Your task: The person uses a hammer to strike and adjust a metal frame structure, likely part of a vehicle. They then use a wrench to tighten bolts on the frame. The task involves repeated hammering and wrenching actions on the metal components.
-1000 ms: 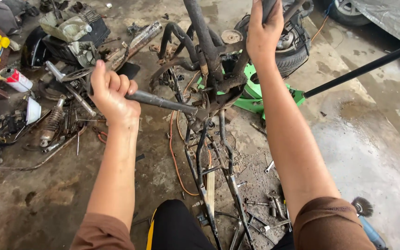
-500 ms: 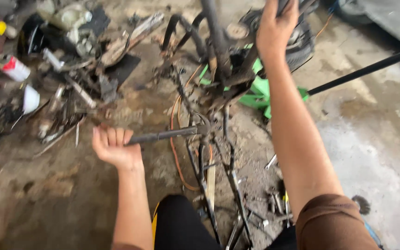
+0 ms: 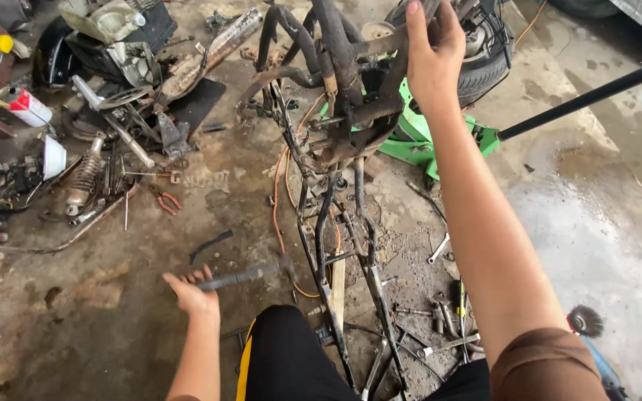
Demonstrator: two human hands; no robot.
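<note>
A rusty, stripped motorcycle frame (image 3: 336, 141) stands on the concrete floor in front of me. My right hand (image 3: 431, 59) is stretched forward and grips a dark upper tube of that frame. My left hand (image 3: 191, 291) is low near my knee, closed around the handle of a grey metal hammer (image 3: 243, 277), whose head points right toward the lower frame rails. An orange cable (image 3: 282, 200) runs along the frame's left side.
A green floor jack (image 3: 421, 145) with a long black handle (image 3: 596, 93) sits behind the frame. Engine parts, a shock absorber (image 3: 83, 178) and pliers (image 3: 165, 199) lie at left. Wrenches (image 3: 440, 249) and a wire brush (image 3: 585, 321) lie at right.
My left hand has swung the hammer down and back from the upper frame to near the floor. My right hand has kept its hold on the frame.
</note>
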